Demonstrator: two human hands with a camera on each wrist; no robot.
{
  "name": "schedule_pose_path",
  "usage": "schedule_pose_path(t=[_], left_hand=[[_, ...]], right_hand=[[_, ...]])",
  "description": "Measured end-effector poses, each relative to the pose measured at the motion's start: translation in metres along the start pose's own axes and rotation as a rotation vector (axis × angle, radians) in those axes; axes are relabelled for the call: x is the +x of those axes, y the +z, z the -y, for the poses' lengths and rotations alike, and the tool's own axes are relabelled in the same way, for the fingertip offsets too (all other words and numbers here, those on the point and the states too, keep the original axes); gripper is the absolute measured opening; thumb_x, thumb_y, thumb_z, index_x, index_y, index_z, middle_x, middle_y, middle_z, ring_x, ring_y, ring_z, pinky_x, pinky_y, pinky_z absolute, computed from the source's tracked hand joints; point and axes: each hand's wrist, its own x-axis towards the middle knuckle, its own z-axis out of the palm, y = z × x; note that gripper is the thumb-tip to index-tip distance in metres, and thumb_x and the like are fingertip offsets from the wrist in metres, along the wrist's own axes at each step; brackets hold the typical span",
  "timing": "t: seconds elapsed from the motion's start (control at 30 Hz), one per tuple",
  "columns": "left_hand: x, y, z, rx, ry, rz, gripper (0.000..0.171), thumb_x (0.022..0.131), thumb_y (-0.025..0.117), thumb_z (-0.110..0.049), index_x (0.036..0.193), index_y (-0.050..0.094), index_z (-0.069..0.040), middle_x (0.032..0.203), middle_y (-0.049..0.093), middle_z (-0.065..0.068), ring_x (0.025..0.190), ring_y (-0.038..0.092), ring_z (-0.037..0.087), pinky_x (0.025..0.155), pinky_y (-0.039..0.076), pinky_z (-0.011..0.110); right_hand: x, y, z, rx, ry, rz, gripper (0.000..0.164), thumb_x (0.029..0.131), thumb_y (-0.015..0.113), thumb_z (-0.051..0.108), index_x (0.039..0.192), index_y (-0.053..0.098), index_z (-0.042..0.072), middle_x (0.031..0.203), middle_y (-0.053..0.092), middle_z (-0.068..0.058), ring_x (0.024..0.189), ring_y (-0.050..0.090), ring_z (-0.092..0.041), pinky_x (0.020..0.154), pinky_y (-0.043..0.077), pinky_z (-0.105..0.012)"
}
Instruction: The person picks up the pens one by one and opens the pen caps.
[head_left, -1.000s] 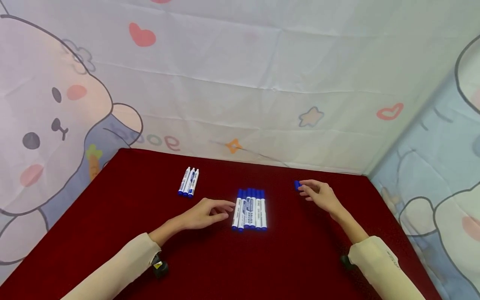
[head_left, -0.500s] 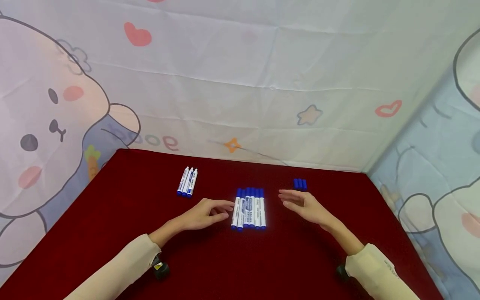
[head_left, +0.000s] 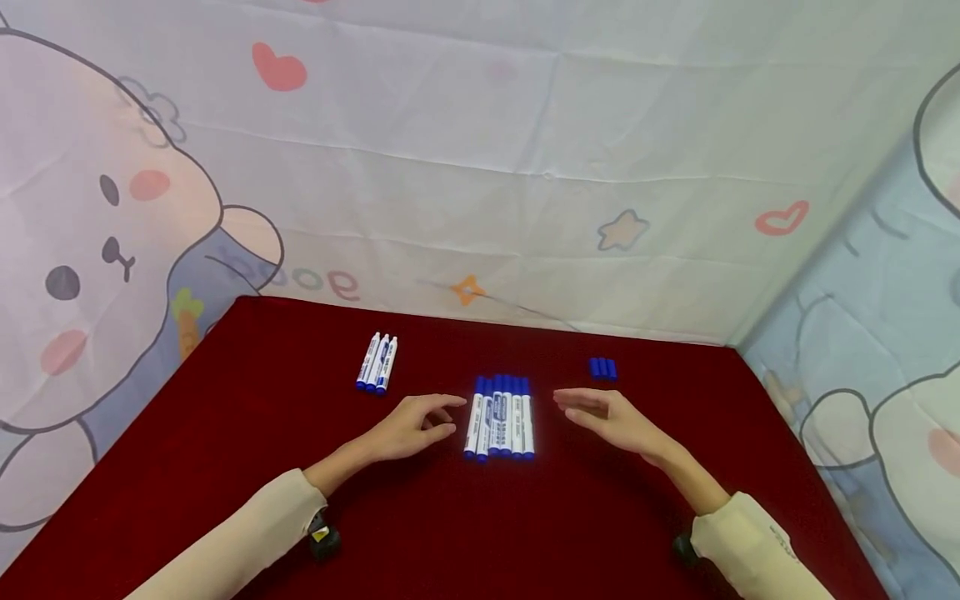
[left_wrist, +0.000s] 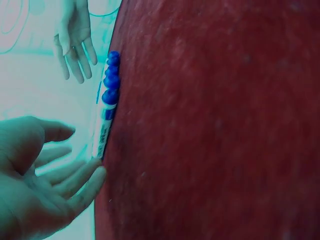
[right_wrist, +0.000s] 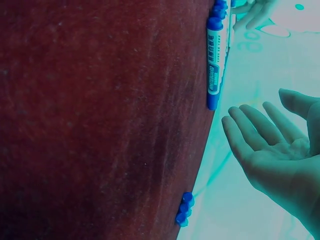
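Observation:
Several capped whiteboard markers (head_left: 498, 421), white with blue caps and blue ends, lie side by side in a row in the middle of the head view. Just left of the row is my left hand (head_left: 420, 427), its fingers loosely extended toward the nearest marker (left_wrist: 106, 125) and holding nothing. My right hand (head_left: 611, 419) hovers to the right of the row, palm inward, fingers extended and nothing in them; the right wrist view shows a gap between its fingers and the end marker (right_wrist: 214, 65). Three blue caps (head_left: 603, 368) lie together behind the right hand.
Three uncapped markers (head_left: 377, 364) lie side by side at the back left, white tips pointing away. Everything rests on a dark red cloth (head_left: 495, 525). Behind the table hangs a pale printed curtain (head_left: 450, 125).
My right hand has let go of the blue caps, leaving three in a row, and has moved left and toward me beside the marker row. The left hand stays almost still.

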Motion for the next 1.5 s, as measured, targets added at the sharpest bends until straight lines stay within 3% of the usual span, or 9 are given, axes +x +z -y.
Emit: schedule_pose_path(t=[0.2,0.4,0.5,0.87,1.07,1.2,1.33,1.5], left_hand=[[0.011,0.008,0.001,-0.024,-0.128,-0.094,0.046,0.099,0.063,-0.006,0.141,0.053,0.008,0.138,0.059,0.029,0.106,0.07,0.036,0.083,0.059,0.036],[0.025,0.011,0.003,-0.139,-0.261,-0.096,0.05,0.099,0.064,-0.007,0.144,0.05,0.006,0.14,0.058,0.028,0.104,0.068,0.031,0.075,0.059,0.032],[0.032,0.015,0.002,-0.151,-0.303,-0.093,0.053,0.097,0.066,-0.009,0.146,0.049,0.005,0.14,0.058,0.027,0.102,0.068,0.028,0.072,0.059,0.028],[0.043,0.027,-0.002,-0.065,-0.336,-0.078,0.068,0.084,0.081,-0.01,0.143,0.051,0.006,0.129,0.058,0.023,0.096,0.065,0.021,0.079,0.051,0.023],[0.046,0.028,-0.006,-0.039,-0.359,-0.102,0.069,0.08,0.082,-0.006,0.14,0.053,0.009,0.126,0.058,0.024,0.091,0.063,0.019,0.075,0.049,0.02],[0.049,0.029,-0.007,0.004,-0.368,-0.092,0.07,0.078,0.082,-0.006,0.139,0.053,0.011,0.124,0.058,0.024,0.092,0.063,0.022,0.078,0.053,0.026],[0.052,0.027,-0.009,0.12,-0.406,-0.075,0.068,0.077,0.084,-0.013,0.135,0.057,0.009,0.119,0.062,0.021,0.099,0.063,0.027,0.086,0.055,0.039],[0.052,0.022,-0.01,0.223,-0.494,-0.072,0.055,0.076,0.085,-0.014,0.126,0.067,0.0,0.106,0.07,0.01,0.085,0.064,0.02,0.069,0.053,0.033]], right_hand=[[-0.001,-0.001,-0.002,-0.008,-0.004,0.0,0.048,0.106,0.057,0.023,0.147,0.051,-0.001,0.148,0.056,-0.023,0.136,0.055,-0.04,0.106,0.052,-0.039],[-0.002,-0.003,-0.004,-0.005,-0.009,-0.005,0.048,0.106,0.057,0.023,0.147,0.05,-0.001,0.148,0.056,-0.022,0.136,0.056,-0.04,0.105,0.053,-0.038],[-0.003,-0.003,-0.006,0.002,-0.003,-0.002,0.048,0.106,0.057,0.023,0.148,0.05,-0.001,0.148,0.056,-0.022,0.136,0.056,-0.041,0.105,0.053,-0.037],[-0.005,-0.002,-0.008,0.026,0.021,0.018,0.049,0.106,0.056,0.022,0.148,0.049,-0.002,0.15,0.053,-0.024,0.137,0.054,-0.042,0.105,0.053,-0.036],[-0.006,-0.001,-0.007,0.039,0.032,0.023,0.048,0.106,0.056,0.021,0.148,0.049,-0.002,0.151,0.052,-0.024,0.136,0.055,-0.042,0.105,0.053,-0.035],[-0.007,0.0,-0.007,0.052,0.027,0.024,0.048,0.107,0.055,0.019,0.148,0.048,-0.003,0.151,0.051,-0.026,0.136,0.054,-0.043,0.104,0.053,-0.033],[-0.007,0.001,-0.007,0.056,0.016,0.032,0.047,0.107,0.054,0.018,0.148,0.048,-0.004,0.151,0.05,-0.028,0.136,0.054,-0.044,0.104,0.053,-0.033],[-0.007,0.002,-0.009,0.054,0.009,0.039,0.047,0.107,0.054,0.018,0.148,0.048,-0.005,0.151,0.05,-0.028,0.135,0.055,-0.044,0.103,0.053,-0.033]])
